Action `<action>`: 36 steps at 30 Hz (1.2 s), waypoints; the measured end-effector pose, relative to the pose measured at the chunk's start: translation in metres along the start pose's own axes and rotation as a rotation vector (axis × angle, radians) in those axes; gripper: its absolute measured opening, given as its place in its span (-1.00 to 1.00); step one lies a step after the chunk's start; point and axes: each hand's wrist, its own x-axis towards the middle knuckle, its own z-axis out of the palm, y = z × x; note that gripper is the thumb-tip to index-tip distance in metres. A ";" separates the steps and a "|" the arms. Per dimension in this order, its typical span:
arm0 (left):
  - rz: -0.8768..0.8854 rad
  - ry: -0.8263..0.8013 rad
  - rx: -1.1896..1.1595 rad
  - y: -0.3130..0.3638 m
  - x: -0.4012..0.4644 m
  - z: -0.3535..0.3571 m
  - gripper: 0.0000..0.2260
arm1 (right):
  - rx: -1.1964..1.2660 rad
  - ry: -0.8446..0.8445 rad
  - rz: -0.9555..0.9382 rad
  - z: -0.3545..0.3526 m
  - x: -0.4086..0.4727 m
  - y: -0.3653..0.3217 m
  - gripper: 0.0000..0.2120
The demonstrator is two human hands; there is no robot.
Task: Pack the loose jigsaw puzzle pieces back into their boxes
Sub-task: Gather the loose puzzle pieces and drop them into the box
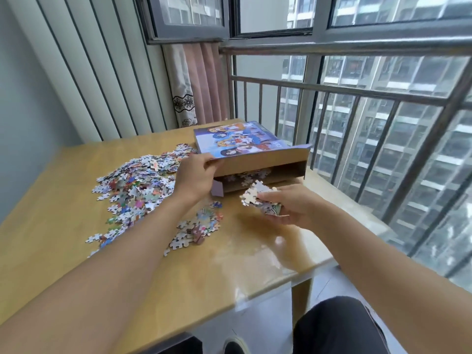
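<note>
From the head view, a puzzle box point(245, 141) lay on a wooden table point(76, 256) beside a railed window point(357, 103), its printed cover facing up and its near end open. The left hand point(196, 175) gripped the box's near left corner, fingers curled over the raised flap point(258, 159) and holding that end open. A few pieces point(249, 176) showed inside the opening. The right hand point(288, 205) hovered just in front of the opening, thumb and fingers pinching a clump of pieces point(255, 194), most showing pale backs. A big heap point(138, 185) of loose pieces covered the table left of the box, passing under the left forearm. A smaller pile point(199, 226) lay between the two arms, near the right hand but not touching it. A pink curtain point(201, 83) hung behind the table's far corner.
</note>
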 end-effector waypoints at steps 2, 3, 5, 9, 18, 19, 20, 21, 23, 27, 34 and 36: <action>-0.080 0.008 -0.091 0.001 0.006 0.000 -0.80 | 0.088 0.023 0.021 -0.002 0.008 -0.012 -0.66; -0.107 0.008 -0.109 0.001 0.008 0.001 -0.79 | 0.115 0.037 0.029 -0.003 0.013 -0.018 -0.65; -0.155 0.022 -0.144 0.000 0.010 0.003 -0.78 | 0.140 0.062 0.044 -0.002 0.021 -0.028 -0.65; -0.179 0.052 -0.171 0.001 0.014 0.003 -0.79 | 0.146 0.099 0.060 0.004 0.033 -0.041 -0.70; 0.115 0.148 -0.070 0.006 0.003 0.006 -0.97 | 0.386 0.178 -0.059 0.024 0.064 -0.037 -0.64; 0.144 0.154 -0.056 0.004 0.002 0.007 -0.96 | 0.420 0.170 -0.063 0.024 0.067 -0.035 -0.62; 0.174 0.157 -0.039 0.002 0.000 0.008 -0.96 | 0.447 0.170 -0.061 0.024 0.070 -0.032 -0.61; 0.207 0.158 -0.022 -0.001 -0.002 0.009 -0.96 | 0.440 0.167 -0.060 0.023 0.072 -0.028 -0.62; 0.248 0.167 0.002 -0.005 -0.006 0.011 -0.93 | 0.367 0.165 -0.081 0.025 0.072 -0.019 -0.67; 0.163 0.200 -0.024 -0.005 -0.007 0.012 -0.92 | -0.313 0.316 -0.249 0.024 0.071 0.001 -0.65; -0.093 0.155 -0.136 0.003 0.002 0.011 -0.90 | -0.870 0.410 -0.512 0.006 0.063 0.017 -0.81; -0.113 0.156 -0.123 0.005 0.004 0.011 -0.92 | -0.906 0.410 -0.612 0.000 0.053 0.020 -0.82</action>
